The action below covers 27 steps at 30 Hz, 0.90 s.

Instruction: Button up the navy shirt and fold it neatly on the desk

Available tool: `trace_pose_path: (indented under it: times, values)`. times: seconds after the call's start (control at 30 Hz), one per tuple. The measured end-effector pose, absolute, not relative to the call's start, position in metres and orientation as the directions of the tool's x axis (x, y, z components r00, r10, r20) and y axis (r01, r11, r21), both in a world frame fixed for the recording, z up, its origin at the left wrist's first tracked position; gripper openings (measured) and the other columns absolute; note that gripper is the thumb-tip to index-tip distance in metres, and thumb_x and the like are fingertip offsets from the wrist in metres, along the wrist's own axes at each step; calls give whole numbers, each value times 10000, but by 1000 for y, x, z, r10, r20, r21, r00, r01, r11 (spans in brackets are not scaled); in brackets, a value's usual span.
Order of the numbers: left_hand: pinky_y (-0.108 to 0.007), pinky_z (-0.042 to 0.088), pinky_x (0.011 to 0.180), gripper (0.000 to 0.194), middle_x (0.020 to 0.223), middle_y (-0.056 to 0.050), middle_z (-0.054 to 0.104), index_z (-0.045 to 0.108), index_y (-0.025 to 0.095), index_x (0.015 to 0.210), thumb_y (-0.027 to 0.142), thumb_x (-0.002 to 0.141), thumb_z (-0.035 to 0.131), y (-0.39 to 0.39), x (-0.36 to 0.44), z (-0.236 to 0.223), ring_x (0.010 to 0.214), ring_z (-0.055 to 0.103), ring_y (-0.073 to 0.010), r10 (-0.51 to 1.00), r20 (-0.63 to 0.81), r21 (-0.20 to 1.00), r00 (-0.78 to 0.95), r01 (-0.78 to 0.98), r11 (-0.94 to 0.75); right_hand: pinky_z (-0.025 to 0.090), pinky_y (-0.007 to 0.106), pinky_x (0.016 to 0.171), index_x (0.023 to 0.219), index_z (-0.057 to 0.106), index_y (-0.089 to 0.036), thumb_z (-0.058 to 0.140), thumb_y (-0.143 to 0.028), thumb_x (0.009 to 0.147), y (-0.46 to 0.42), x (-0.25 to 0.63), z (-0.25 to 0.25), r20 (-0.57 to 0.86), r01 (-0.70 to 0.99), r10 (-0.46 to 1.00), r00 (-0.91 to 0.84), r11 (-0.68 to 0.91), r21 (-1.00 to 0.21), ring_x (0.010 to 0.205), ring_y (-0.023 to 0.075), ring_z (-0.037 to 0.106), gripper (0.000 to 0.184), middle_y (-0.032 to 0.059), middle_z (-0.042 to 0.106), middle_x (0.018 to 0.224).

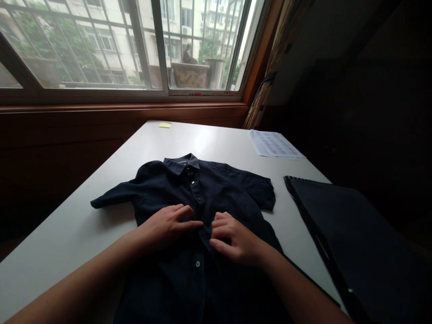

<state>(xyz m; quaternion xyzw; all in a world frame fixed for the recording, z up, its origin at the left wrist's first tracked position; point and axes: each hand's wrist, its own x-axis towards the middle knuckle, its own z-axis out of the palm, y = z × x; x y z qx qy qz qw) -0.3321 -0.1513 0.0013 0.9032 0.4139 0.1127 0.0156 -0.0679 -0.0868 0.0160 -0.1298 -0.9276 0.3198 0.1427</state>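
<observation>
A dark navy short-sleeved button shirt (232, 184) lies front side up on the white table, its collar pointing toward the window. Light buttons run down its front, and the lower part falls off the bottom of the view. My left hand (173, 220) rests on the shirt left of the button strip, one finger stretched toward the strip and the others bent. Just right of the strip, my right hand (232, 238) touches the cloth with loosely curled fingers, its thumb apart from them. No cloth is visibly pinched in either hand.
On the right side of the white table (108, 234) lies a large black case or folder (351, 225). Printed sheets (275, 144) lie at the back right, and a yellow sticky note (165, 125) at the far edge. Behind stand a barred window (162, 58) and a curtain (266, 90).
</observation>
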Motion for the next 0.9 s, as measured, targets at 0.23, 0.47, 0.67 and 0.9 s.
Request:
trace_pose_path:
  times: [0.23,0.47,0.67,0.9]
  values:
    - [-305,483,767,473,1101,-53,575,548,420,1378,175,975,518,-148,-336,-3,889,578,-174,715,251,221,653,680,-699,343,351,782,705,630,-191,682,-229,854,-88,-71,14,193,171,346,-918,785,-595,815,173,535,163,-1,630,726]
    - [-283,474,743,463,1095,-42,581,570,440,1353,176,977,519,-150,-335,-4,860,585,-156,732,265,233,628,695,-680,335,351,782,696,635,-192,740,-258,820,-90,-72,13,194,191,362,-912,792,-580,806,164,541,175,-15,641,716]
    - [-282,488,748,467,1103,-42,573,569,429,1358,179,964,539,-150,-333,-3,852,575,-152,750,252,194,612,727,-658,337,348,785,693,642,-193,766,-297,817,-89,-73,12,183,198,364,-913,788,-582,815,162,552,204,-18,644,718]
    - [-342,518,810,447,1159,-83,552,583,334,1363,174,947,544,-148,-331,-1,934,545,-205,799,267,87,540,812,-577,348,344,805,683,644,-194,801,-374,802,-88,-73,11,182,193,359,-915,788,-585,824,158,566,266,-23,644,725]
